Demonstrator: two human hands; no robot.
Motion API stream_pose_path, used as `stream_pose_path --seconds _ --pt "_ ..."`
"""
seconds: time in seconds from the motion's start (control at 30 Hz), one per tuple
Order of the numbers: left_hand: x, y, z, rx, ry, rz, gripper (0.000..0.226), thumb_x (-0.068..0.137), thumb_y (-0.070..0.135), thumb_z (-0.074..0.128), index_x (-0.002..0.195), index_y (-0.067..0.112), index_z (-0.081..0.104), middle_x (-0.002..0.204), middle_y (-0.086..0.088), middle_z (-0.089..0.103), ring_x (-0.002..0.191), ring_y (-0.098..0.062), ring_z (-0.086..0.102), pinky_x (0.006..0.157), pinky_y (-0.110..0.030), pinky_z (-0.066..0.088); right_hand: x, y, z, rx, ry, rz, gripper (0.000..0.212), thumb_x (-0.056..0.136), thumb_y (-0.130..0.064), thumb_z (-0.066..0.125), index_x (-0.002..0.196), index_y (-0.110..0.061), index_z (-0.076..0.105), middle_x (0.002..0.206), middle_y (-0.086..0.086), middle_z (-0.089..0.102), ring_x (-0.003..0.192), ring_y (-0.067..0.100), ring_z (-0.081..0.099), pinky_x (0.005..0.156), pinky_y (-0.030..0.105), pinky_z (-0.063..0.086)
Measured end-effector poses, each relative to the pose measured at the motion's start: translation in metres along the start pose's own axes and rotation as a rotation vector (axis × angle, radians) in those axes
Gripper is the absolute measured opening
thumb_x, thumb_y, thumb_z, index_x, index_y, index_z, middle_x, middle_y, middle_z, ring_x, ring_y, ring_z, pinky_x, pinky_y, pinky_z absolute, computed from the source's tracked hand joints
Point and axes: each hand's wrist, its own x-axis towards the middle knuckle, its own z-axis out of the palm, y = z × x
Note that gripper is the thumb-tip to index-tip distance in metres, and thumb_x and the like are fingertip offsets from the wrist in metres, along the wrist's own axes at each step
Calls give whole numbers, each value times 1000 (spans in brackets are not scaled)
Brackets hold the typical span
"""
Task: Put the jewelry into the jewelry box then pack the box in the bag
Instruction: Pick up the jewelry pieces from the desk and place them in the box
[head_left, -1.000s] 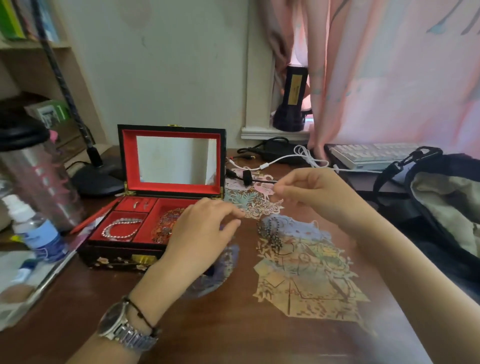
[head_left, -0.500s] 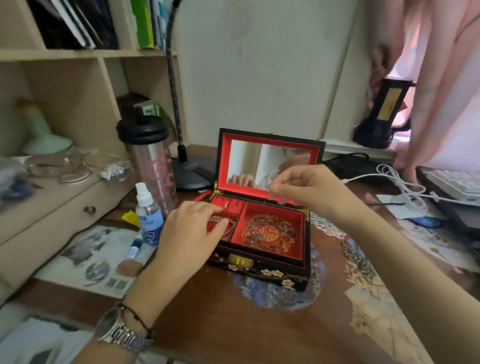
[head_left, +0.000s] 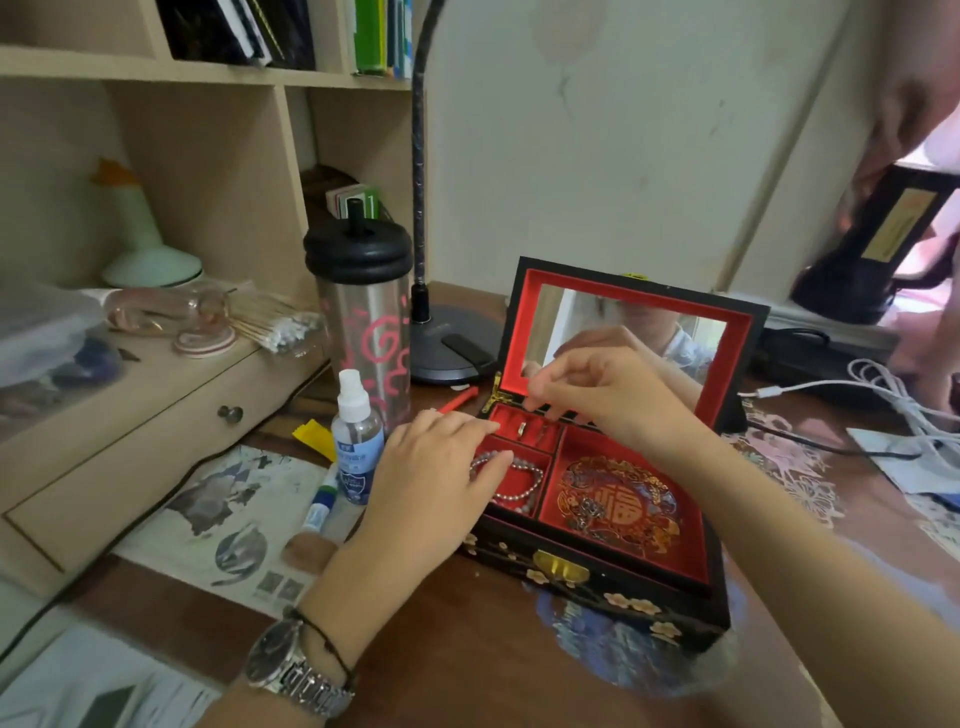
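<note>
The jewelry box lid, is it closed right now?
No, the jewelry box stands open, its mirrored lid upright behind the red compartments.

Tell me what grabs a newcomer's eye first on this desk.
The open jewelry box with its red lining and mirrored lid, at the centre of the desk, stands out most. Both hands are at it: the left hand rests on its left edge by a bead bracelet, the right hand pinches above the ring slots. A pink-patterned tumbler stands behind, to the left.

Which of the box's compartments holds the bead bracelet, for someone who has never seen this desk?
Find the open black jewelry box with the red lining and mirrored lid. The bead bracelet lies in its front-left compartment, partly under the left hand. Unlike the ring slots behind it and the big patterned compartment beside it, it holds pale round beads.
</note>
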Motion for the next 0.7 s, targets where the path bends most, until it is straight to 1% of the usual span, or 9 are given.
stream_pose_path --seconds 0.1,0.23,0.33,0.43,0.57,0.63,0.7 --pt "2 -2 1 14 7 6 46 90 54 37 126 29 52 124 13 56 117 -10 42 96 -29 30 7 2 6 -8 -26 -4 8 84 -27 66 82 -21 71 81 -9 76 69 1 68 55 6 46" --pt "3 -4 2 17 12 16 46 89 56 36 124 30 52 122 15 56 116 -8 43 94 -28 29 13 4 12 16 -63 -31 9 85 -22 66 83 -16 72 79 -7 76 65 -3 67 54 3 44" --pt "2 -5 2 7 18 12 44 89 56 37 123 31 52 121 15 57 115 -7 44 94 -27 29 16 6 14 -2 -86 -29 9 85 -21 66 83 -14 72 77 -5 76 64 -3 67 55 3 45" --pt "3 -5 3 -5 21 14 44 89 56 37 121 31 53 120 15 57 114 -7 44 93 -27 29 18 10 14 -43 -92 -14 10 86 -21 66 84 -14 73 79 -2 76 67 2 68 59 7 49" --pt "3 -6 3 -16 16 15 44 89 56 37 121 31 53 120 15 56 114 -7 43 93 -27 28 21 14 15 -104 -69 -16 11 86 -20 66 86 -12 73 78 -2 75 63 0 66 55 5 45" --pt "3 -6 3 -20 17 13 43 89 55 38 121 31 53 120 15 56 114 -7 43 93 -26 27 22 14 14 -145 -61 -27 10 86 -20 67 86 -12 74 80 -2 74 70 2 68 60 9 50" --pt "3 -6 3 -27 19 13 43 89 55 39 121 30 53 120 15 56 114 -7 43 92 -26 27 24 13 14 -208 -57 -56 10 85 -18 67 86 -11 74 84 -2 74 77 8 70 69 18 56"
